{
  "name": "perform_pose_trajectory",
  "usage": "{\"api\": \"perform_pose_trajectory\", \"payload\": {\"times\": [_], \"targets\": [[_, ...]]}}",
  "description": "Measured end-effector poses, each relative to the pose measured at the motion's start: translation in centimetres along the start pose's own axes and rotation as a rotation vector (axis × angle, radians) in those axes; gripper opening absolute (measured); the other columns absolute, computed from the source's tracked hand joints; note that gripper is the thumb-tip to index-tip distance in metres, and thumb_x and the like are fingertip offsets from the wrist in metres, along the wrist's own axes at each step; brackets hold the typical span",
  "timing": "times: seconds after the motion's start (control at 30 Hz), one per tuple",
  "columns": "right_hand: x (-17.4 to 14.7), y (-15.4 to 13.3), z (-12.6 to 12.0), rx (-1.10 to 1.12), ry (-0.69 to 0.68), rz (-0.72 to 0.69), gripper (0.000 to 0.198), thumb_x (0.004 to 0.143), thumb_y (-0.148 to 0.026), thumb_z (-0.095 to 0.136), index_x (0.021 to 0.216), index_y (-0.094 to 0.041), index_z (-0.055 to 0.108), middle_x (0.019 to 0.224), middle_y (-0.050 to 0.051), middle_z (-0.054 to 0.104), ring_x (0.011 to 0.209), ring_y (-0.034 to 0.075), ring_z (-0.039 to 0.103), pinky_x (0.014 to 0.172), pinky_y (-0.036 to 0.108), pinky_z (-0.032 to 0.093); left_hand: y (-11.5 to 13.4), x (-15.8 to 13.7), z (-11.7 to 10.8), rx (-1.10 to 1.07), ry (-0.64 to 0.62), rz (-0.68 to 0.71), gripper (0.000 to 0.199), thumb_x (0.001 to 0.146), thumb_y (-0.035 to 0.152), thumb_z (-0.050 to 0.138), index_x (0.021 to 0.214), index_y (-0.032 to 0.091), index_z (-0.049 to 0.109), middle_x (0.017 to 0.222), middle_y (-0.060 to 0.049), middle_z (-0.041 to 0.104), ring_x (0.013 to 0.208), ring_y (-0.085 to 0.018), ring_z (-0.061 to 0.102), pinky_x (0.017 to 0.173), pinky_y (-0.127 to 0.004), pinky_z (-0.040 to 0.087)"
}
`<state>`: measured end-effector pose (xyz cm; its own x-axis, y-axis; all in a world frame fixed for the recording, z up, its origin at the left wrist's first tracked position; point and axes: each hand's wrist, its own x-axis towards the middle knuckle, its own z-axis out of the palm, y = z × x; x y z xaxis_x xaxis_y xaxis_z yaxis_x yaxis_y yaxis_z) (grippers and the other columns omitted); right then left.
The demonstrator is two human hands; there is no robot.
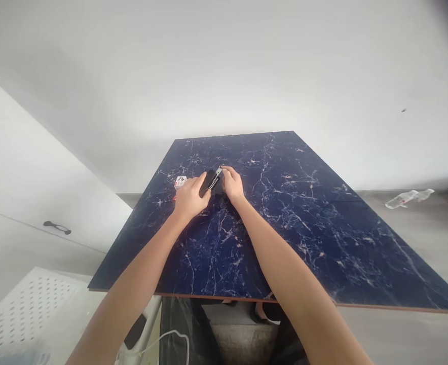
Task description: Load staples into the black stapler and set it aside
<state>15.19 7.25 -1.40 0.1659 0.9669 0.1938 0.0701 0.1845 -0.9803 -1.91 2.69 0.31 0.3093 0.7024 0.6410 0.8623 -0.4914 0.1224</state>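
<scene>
- The person is reaching both bare arms forward over a dark blue marble-pattern tabletop [323,228], and the two hands are meeting near its far left part, not far from the far edge.
- The left hand [189,198] is resting low over the tabletop with its fingers curled around a small black object [210,181]; the hand is closing on the left end of this object.
- The right hand [232,185] is lying just beside it, fingers bent, and it is gripping the right side of the same black object, so both hands are having hold of it together.
- A thin silver part [218,174] is showing at the top of the black object, between the two hands; what kind of object it is, the view is too small to tell.
- A small white card or packet with red marks [180,182] is lying flat on the tabletop just to the left of the left hand, near the left edge.
- Beyond the right edge of the tabletop, a clear plastic bottle [408,198] is lying on its side on the grey floor, well apart from the hands.
- At the left, a white cabinet with a dark handle [57,227] is standing beside the tabletop.
</scene>
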Motion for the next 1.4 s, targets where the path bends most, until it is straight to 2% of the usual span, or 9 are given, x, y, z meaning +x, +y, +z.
{"api": "perform_pose_trajectory", "payload": {"times": [0.13,0.27,0.4,0.6,0.73,0.93,1.1,1.27,1.4], "targets": [[-0.7,-0.1,0.2,-0.33,-0.216,-0.247,0.048,0.088,-0.021,0.041,0.125,-0.023,0.072,0.117,0.004,0.075,0.109,0.024,0.068,0.101,0.036,0.049,0.1,0.1,-0.7,-0.026,-0.008,-0.128,0.054,0.088,0.027,0.063,0.142,0.021,0.056,0.123,-0.012,0.072,0.114,-0.031,0.068,0.1,-0.042,0.052],[-1.1,-0.2,0.4,-0.462,-0.323,-0.311,0.05,0.091,-0.02,0.04,0.132,-0.02,0.07,0.133,0.006,0.07,0.123,0.026,0.064,0.11,0.037,0.044,-0.6,0.0,-1.2,-0.026,-0.056,-0.19,0.049,0.09,0.03,0.062,0.139,0.023,0.057,0.12,-0.009,0.073,0.113,-0.03,0.068,0.099,-0.041,0.053],[-1.0,-0.1,0.7,-0.484,-0.33,-0.277,0.049,0.091,-0.019,0.041,0.132,-0.022,0.069,0.125,0.005,0.073,0.115,0.025,0.068,0.106,0.037,0.048,-0.5,0.3,-0.8,0.011,-0.087,-0.204,0.048,0.091,0.028,0.062,0.138,0.023,0.057,0.12,-0.01,0.073,0.111,-0.03,0.068,0.095,-0.04,0.053],[-2.1,-0.1,1.5,-0.533,-0.114,-0.154,0.034,0.09,-0.02,0.052,0.118,-0.024,0.07,0.093,0.011,0.074,0.102,0.033,0.069,0.098,0.047,0.049,-1.1,1.3,0.7,0.162,-0.14,-0.165,0.047,0.095,0.025,0.054,0.14,0.013,0.053,0.114,-0.019,0.072,0.115,-0.037,0.062,0.092,-0.045,0.051],[-2.8,-0.2,3.2,-0.525,-0.205,-0.162,0.008,0.083,-0.019,0.064,0.084,-0.026,0.069,0.089,0.011,0.071,0.109,0.034,0.065,0.101,0.047,0.046,-2.8,1.1,0.8,0.204,-0.101,-0.195,0.044,0.095,0.024,0.051,0.137,0.013,0.057,0.112,-0.02,0.071,0.118,-0.039,0.059,0.094,-0.048,0.048],[-2.1,-0.9,7.8,-0.52,-0.317,-0.16,0.006,0.08,-0.018,0.065,0.078,-0.023,0.065,0.095,0.013,0.07,0.112,0.035,0.063,0.101,0.046,0.046,-7.0,1.0,-2.4,0.175,-0.101,-0.409,0.039,0.097,0.037,0.046,0.123,0.02,0.07,0.121,-0.017,0.07,0.114,-0.036,0.061,0.098,-0.048,0.047],[-1.4,-0.6,8.6,-0.338,-0.238,-0.172,0.02,0.088,-0.025,0.057,0.104,-0.023,0.069,0.115,0.009,0.071,0.108,0.026,0.065,0.101,0.04,0.049,-10.0,1.0,-5.3,0.124,-0.412,-0.596,0.041,0.088,0.039,0.055,0.123,0.023,0.069,0.117,-0.013,0.074,0.104,-0.032,0.068,0.085,-0.039,0.052],[-1.7,-0.6,7.7,0.015,-0.102,0.047,0.027,0.092,-0.036,0.048,0.109,-0.026,0.067,0.114,0.004,0.07,0.097,0.019,0.065,0.074,0.028,0.056,-9.7,1.0,-6.1,0.123,-0.539,-0.555,0.048,0.08,0.049,0.064,0.122,0.025,0.069,0.112,-0.011,0.076,0.099,-0.033,0.07,0.08,-0.038,0.052],[-2.1,-0.9,6.6,-0.041,-0.039,0.017,0.03,0.094,-0.038,0.042,0.103,-0.025,0.067,0.108,0.004,0.071,0.095,0.019,0.064,0.08,0.029,0.054,-9.3,1.1,-6.7,0.155,-0.631,-0.519,0.046,0.072,0.043,0.073,0.115,0.029,0.07,0.104,-0.009,0.076,0.095,-0.034,0.069,0.079,-0.04,0.051]]}}
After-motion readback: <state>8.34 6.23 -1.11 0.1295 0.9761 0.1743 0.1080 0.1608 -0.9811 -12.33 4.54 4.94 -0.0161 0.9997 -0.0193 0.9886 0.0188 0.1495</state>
